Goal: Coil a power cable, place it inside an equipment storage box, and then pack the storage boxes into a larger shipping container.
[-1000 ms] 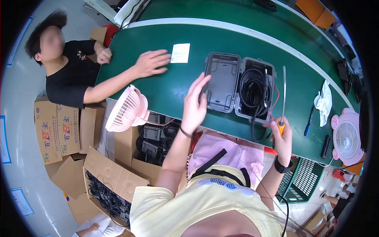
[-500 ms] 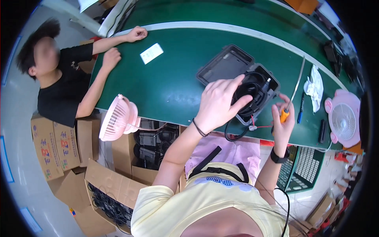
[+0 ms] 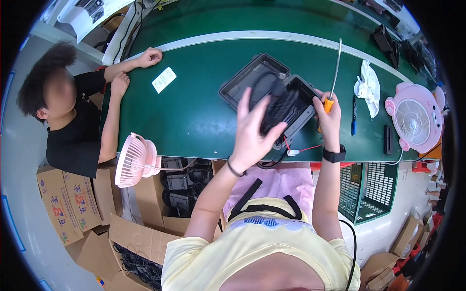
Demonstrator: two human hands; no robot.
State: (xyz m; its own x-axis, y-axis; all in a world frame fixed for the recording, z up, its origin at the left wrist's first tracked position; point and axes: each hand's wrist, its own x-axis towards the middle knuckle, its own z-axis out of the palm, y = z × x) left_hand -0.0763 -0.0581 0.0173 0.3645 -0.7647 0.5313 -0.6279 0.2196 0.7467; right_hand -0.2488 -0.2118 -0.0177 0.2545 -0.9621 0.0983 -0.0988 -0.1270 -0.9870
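An open dark grey plastic case lies on the green table in front of me, its lid side to the left. A blurred bundle of black coiled cable rises out of it towards the lid. My left hand is over the case's near side, fingers spread beside the bundle; some contact with the cable is possible. My right hand grips a screwdriver by its orange handle, the long shaft pointing away. Its thumb is at the case's right edge. Red wires with a white connector hang at the near side.
Right of the case lie a blue marker, a white cloth, a black bar-shaped object and a pink fan. Another pink fan is at the left table edge. A person leans there by a white paper. Cartons stand below.
The coiled cable has shifted up and left out of the case's base towards the lid. My left hand has opened wider, and my right hand has come closer to the case with the screwdriver.
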